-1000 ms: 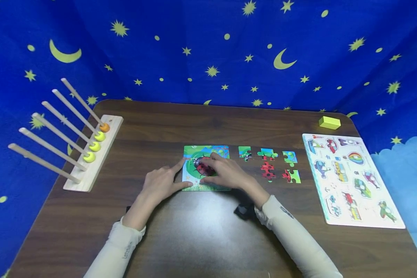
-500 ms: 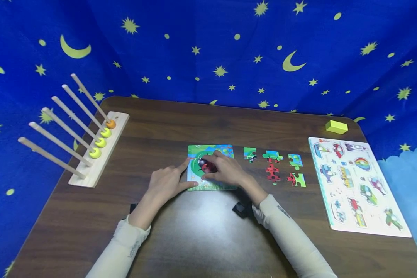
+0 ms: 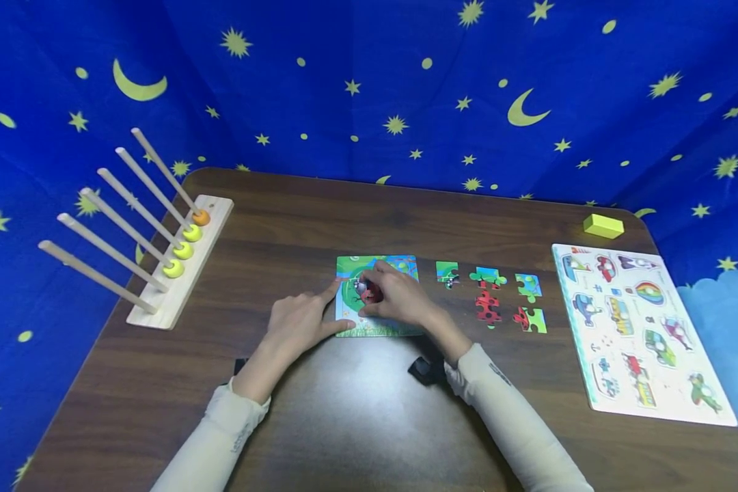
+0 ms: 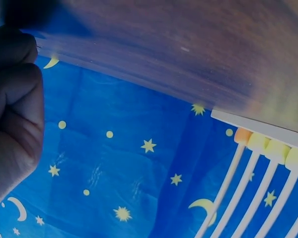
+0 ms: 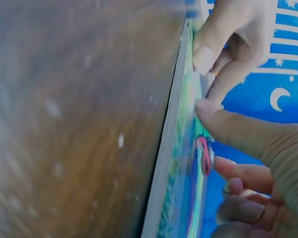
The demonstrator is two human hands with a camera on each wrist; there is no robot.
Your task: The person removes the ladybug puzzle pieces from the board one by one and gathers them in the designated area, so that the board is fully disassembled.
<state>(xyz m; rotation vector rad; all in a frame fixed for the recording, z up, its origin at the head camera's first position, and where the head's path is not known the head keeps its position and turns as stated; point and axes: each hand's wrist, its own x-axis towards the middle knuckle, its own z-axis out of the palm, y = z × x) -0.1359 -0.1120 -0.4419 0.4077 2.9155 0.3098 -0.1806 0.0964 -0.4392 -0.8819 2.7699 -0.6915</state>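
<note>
A square puzzle board (image 3: 378, 331) with a ladybug picture and a grass strip lies mid-table. My left hand (image 3: 296, 320) rests at its left side, index finger and thumb extended onto the edge and lower left corner. Over the middle of the board, my right hand (image 3: 400, 295) pinches a red puzzle piece (image 5: 205, 154) between thumb and index finger. In the right wrist view this piece stands tilted up at the board's surface; from above, the fingers hide part of it. Right of the board lie several loose puzzle pieces, among them a red spotted piece (image 3: 488, 307) and a green one (image 3: 447, 271).
A wooden peg rack (image 3: 181, 263) with an orange bead and three yellow beads stands at the left. At the right lie a white picture board (image 3: 627, 342) with vehicles and a yellow block (image 3: 603, 225). A blue starry curtain (image 3: 326, 75) hangs behind the table.
The red piece under my right fingers has tilted up from the ladybug picture. My left hand stays at the board's edge. The whole view has shifted slightly with the head.
</note>
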